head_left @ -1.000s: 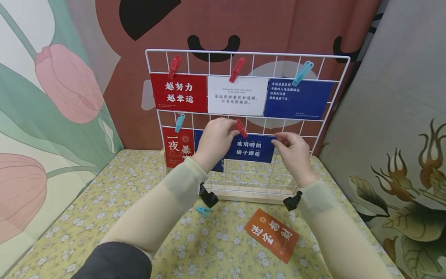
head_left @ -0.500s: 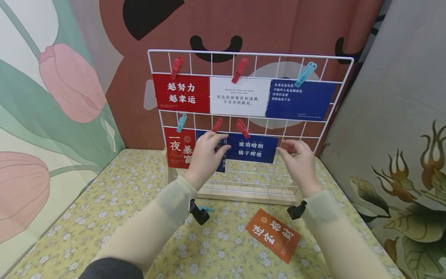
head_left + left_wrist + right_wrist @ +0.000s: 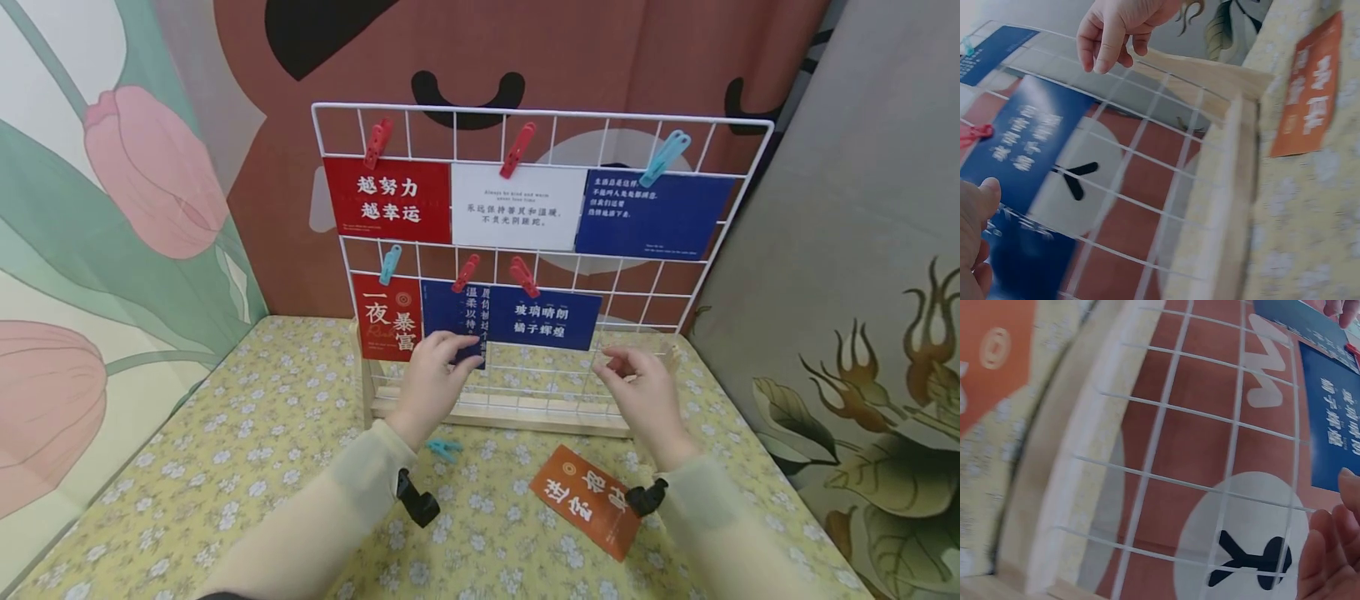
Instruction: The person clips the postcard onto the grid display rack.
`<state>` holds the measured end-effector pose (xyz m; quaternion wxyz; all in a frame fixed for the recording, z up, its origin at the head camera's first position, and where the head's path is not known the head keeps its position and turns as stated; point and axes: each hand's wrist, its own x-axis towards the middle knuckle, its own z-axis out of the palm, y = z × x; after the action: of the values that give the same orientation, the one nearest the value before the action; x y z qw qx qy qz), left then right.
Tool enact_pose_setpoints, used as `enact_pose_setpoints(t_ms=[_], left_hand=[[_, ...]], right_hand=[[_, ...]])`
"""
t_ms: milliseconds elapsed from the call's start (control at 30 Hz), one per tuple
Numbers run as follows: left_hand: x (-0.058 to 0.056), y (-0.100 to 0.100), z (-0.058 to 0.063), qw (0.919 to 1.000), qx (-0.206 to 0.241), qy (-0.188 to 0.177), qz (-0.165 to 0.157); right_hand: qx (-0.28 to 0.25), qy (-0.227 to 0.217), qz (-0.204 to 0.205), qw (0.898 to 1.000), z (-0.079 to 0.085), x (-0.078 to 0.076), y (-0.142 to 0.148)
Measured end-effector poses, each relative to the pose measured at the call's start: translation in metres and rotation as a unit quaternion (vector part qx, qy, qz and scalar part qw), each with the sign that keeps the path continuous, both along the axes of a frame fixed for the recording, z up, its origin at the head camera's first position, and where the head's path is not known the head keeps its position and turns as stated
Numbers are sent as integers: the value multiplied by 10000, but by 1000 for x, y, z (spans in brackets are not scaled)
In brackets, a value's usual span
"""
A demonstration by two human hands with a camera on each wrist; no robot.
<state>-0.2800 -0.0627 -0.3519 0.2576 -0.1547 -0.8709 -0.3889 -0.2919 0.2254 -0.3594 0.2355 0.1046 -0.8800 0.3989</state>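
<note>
My left hand [image 3: 435,379] is in front of the lower part of a vertical dark blue card [image 3: 448,312], its fingers loosely bent and holding nothing. To the right, my right hand [image 3: 647,392] hovers below the corner of a horizontal blue card [image 3: 551,318], thumb and fingertips near each other with nothing visible between them. That card hangs on a white wire grid from a red clothespin [image 3: 524,277]. Another red clothespin [image 3: 467,273] sits at the top of the vertical card. Left of these, a blue clothespin [image 3: 390,265] holds a red card [image 3: 378,321].
Along the grid's upper row hang a red card [image 3: 386,221], a white card [image 3: 517,237] and a blue card [image 3: 660,221], each with a clothespin. A wooden base [image 3: 517,415] supports the grid. On the flowered cloth lie an orange card [image 3: 577,500] and a blue clothespin [image 3: 444,450].
My left hand has let go of the red clothespin on the horizontal blue card and moved down and left. My right hand has left that card's right edge and dropped lower.
</note>
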Motion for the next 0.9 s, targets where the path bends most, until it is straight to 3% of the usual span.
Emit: enact_pose_setpoints(t_ms=[233,500,733,900], left_hand=[[10,1,-34,9981,98,-604,-105],[21,0,-62,9923,270,-1205,2],[23,-9,-84,9859,522,-1589,62],[19,-23,-97,9805,745,-1799,279]], right_hand=[[489,-704,139,9962,-23,10,8],[845,-1735,279,9808,-57,16,10],[947,-2481,421,9632,-77,16,-1],[1213,-2721,468,9534,-83,13,-6]])
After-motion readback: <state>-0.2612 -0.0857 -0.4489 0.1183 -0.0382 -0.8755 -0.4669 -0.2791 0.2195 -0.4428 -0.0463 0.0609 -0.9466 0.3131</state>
